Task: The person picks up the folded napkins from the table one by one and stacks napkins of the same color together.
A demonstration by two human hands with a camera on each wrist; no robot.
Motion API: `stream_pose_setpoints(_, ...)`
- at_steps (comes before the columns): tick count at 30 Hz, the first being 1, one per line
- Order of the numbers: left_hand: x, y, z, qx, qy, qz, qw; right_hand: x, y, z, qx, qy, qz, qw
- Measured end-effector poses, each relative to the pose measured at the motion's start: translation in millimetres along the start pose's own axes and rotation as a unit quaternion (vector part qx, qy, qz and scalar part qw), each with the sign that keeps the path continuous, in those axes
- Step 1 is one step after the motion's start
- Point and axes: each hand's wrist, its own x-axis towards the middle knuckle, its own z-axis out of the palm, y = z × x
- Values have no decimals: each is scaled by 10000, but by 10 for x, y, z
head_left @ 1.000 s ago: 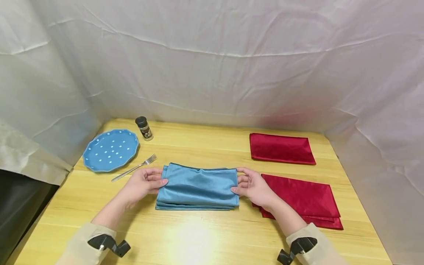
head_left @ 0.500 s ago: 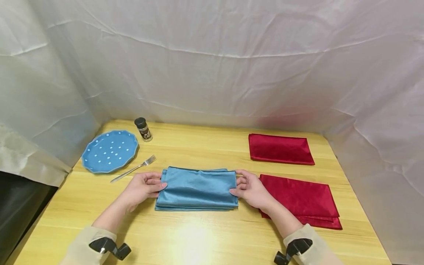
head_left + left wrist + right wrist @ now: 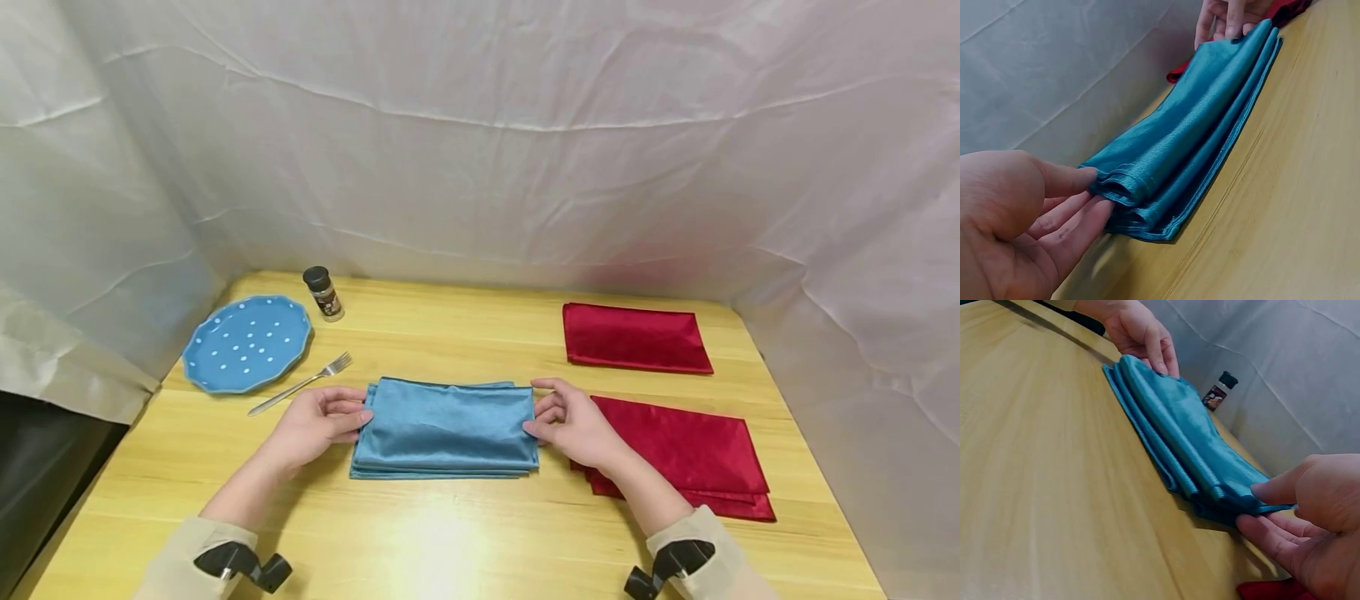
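1. Blue folded cloth (image 3: 446, 427) lies flat at the middle of the counter (image 3: 450, 542), long side across, several layers stacked.
2. Left hand (image 3: 315, 423) is at the cloth's left end: fingers straight, tips against the layered edge, thumb on top. Grip is open, touching rather than clamping.
3. Right hand (image 3: 573, 423) mirrors it at the right end; fingers extended along the edge, thumb over the top layer. Also open.
4. Hands at opposite ends look placed to square the layers up and keep the stack from sliding; the left wrist view shows the folds fanned slightly at that end.
5. Around it: near red cloth (image 3: 686, 458) lies just right of the right hand, wrist passing over its corner; far red cloth (image 3: 636, 337) behind it.
6. Left side: fork (image 3: 302, 382) near the left hand, blue dotted plate (image 3: 247, 342), spice jar (image 3: 324, 293). Nothing touches the blue cloth.
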Motion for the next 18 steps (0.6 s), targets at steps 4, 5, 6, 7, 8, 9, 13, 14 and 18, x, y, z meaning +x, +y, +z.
stream_pose_setpoints(4, -9, 50, -21, 62, 107, 55, 9999, -6, -7, -88, -20, 9, 52, 10000)
stream_pose_setpoints(5, -9, 65, -29, 81, 114, 105, 9998, -9, -12, -110, -68, 18, 60, 10000)
stream_pose_setpoints(6, -7, 80, -36, 61, 128, 141, 9998, -12, -17, -132, -86, 13, 68, 9999)
stream_pose_setpoints(7, -3, 95, -43, 50, 122, 187, 9997, -16, -23, -156, -104, 12, 70, 9999)
stream_pose_setpoints(8, 2, 110, -49, 26, 117, 225, 9997, -22, -31, -178, -116, 16, 91, 9999)
stream_pose_setpoints(9, 10, 127, -54, 3, 101, 259, 9996, -28, -39, -202, -124, 14, 84, 9999)
stream_pose_setpoints(13, 42, 205, -29, -79, 53, 250, 9996, -60, -72, -307, -68, 67, 93, 9999)
stream_pose_setpoints(14, 54, 226, -14, -90, 24, 256, 9996, -68, -82, -336, -37, 82, 89, 9999)
stream_pose_setpoints(18, 115, 324, 74, -158, -140, 334, 9992, -102, -106, -472, 73, 158, 48, 9998)
